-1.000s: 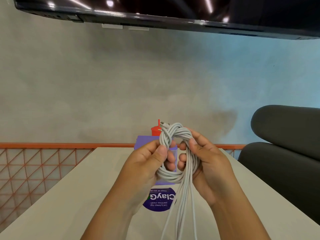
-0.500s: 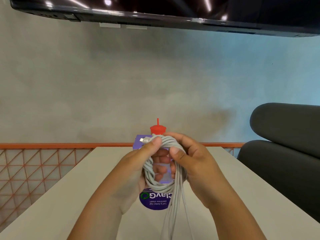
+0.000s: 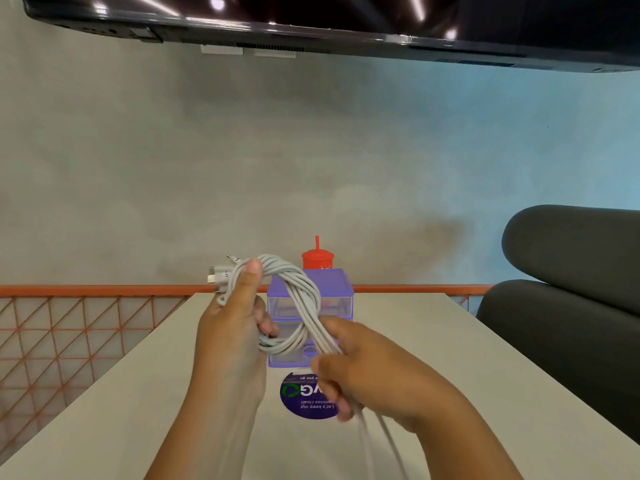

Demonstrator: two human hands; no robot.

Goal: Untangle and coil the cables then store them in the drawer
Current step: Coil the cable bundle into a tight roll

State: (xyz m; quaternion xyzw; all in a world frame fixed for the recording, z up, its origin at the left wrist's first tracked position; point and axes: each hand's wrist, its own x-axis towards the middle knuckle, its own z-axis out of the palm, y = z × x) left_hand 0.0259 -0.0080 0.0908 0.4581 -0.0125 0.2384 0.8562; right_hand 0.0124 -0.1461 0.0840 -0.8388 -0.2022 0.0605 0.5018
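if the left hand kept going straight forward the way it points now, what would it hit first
Probably the purple drawer unit just beyond the left hand and its cable bundle, though it may pass just left of it; depth is unclear in this one view.

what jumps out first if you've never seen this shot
The grey cable bundle, held up mid-frame in a knotted loop: the left hand pinches its top by the plugs, the right hand grips the strands trailing down. Behind it on the table stands a purple drawer box, a red cup beyond.

Two bare forearms, left hand [image 3: 232,327] and right hand [image 3: 367,372], no sleeves visible.
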